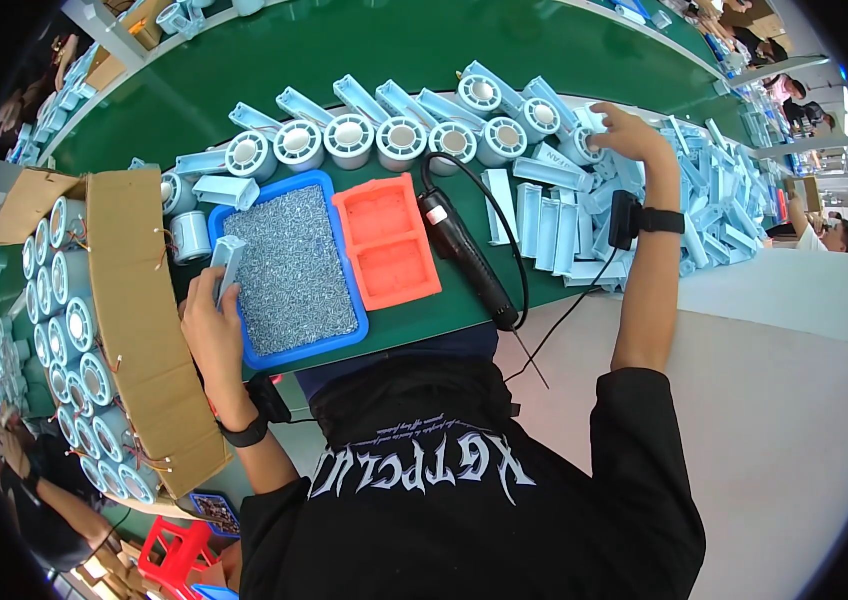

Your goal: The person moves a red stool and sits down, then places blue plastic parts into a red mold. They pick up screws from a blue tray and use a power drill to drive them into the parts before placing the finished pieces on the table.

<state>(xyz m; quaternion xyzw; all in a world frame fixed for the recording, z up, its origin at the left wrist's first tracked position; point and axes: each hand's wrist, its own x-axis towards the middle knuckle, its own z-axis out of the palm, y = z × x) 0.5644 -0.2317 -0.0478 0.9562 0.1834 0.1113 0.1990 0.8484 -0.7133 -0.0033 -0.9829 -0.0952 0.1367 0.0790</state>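
A light-blue plastic handle piece (230,258) is pinched upright in my left hand (212,330), beside the left edge of a blue tray (359,325) of small grey metal screws. At the right end of a row of round light-blue housings with handles (349,138), my right hand (634,138) curls its fingers around one housing (582,148). Part of that housing is hidden by the fingers. A black electric screwdriver (469,255) with a cable lies on the green table between the hands, next to an orange two-part tray (386,240).
A pile of loose light-blue handle pieces (714,200) spreads over the right of the table (344,50). On the left stands a cardboard box (149,330) with several round housings and wires. A red stool (179,555) is below it. Other people work at the edges.
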